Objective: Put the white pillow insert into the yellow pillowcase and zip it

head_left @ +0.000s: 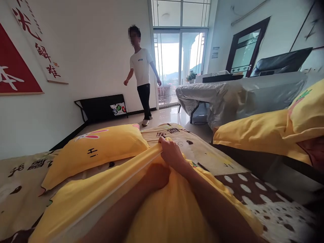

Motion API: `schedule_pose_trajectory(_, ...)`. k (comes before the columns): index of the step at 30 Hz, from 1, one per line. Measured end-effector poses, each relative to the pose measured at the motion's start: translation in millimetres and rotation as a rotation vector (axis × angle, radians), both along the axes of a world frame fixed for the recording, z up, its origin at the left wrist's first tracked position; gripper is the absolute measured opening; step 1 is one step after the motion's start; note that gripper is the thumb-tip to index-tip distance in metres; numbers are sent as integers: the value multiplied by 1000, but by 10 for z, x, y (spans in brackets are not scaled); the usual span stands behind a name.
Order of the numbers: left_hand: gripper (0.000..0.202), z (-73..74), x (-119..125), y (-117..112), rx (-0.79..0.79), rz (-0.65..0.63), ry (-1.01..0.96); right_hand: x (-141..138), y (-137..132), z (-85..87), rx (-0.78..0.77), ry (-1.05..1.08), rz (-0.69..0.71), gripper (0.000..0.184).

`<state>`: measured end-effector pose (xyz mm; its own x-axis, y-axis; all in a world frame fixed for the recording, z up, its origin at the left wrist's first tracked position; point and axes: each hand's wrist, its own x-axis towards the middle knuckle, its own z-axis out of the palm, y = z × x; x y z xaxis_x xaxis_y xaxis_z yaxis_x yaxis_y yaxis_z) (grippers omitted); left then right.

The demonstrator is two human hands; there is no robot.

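A yellow pillowcase (pixel 101 182) is stretched toward me across the bed, its pale-edged mouth pulled up. My right hand (pixel 172 153) pinches its far edge, thumb and fingers closed on the cloth. My left hand (pixel 157 174) reaches into the mouth just below the right one. It is curled and in shadow against the yellow cloth, and its fingers are hidden. Beyond lies a plump yellow pillow (pixel 113 143) with a rabbit print and the letters "Hi". Under both spreads a patterned cream and brown bedsheet (pixel 207 152).
A person (pixel 141 67) in a white T-shirt walks beyond the bed. More yellow pillows (pixel 253 133) lie at right on a dark surface. Behind them stands a plastic-covered table (pixel 227 94). A black folded frame (pixel 101 108) leans on the left wall. Glass doors (pixel 167 60) are at the back.
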<state>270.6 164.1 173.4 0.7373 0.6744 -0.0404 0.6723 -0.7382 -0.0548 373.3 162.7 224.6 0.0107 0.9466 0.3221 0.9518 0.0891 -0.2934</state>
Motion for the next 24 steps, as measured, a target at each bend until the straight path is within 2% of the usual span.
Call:
schedule_pose_trajectory(4, 32, -162, 25, 97, 95, -29, -67, 13, 253, -192, 14, 171, 97, 39)
schedule_pose_trajectory(6, 35, -240, -9, 106, 157, -50, -125, 9, 314, -216, 14, 216, 142, 40)
schedule_pose_trajectory(10, 33, -330, -41, 144, 235, -55, -175, 54, 342, -85, -70, 174, 276, 33)
schedule_pose_trajectory(15, 30, -328, 19, 190, 166, -35, -98, 139, 267, 154, -220, -117, 488, 34)
schedule_pose_trajectory(18, 29, -314, 44, 184, 145, -36, -80, 62, 127, 276, -273, -403, 366, 20)
schedule_pose_trajectory(20, 28, -309, 45, 177, 144, -43, -86, -23, 29, 325, -221, -531, 265, 20)
schedule_pose_trajectory(22, 27, -309, 38, 174, 148, -50, -97, -86, -37, 329, -122, -577, 222, 26)
schedule_pose_trajectory(24, 27, -307, 30, 175, 153, -57, -113, -99, -54, 282, -54, -535, 190, 28)
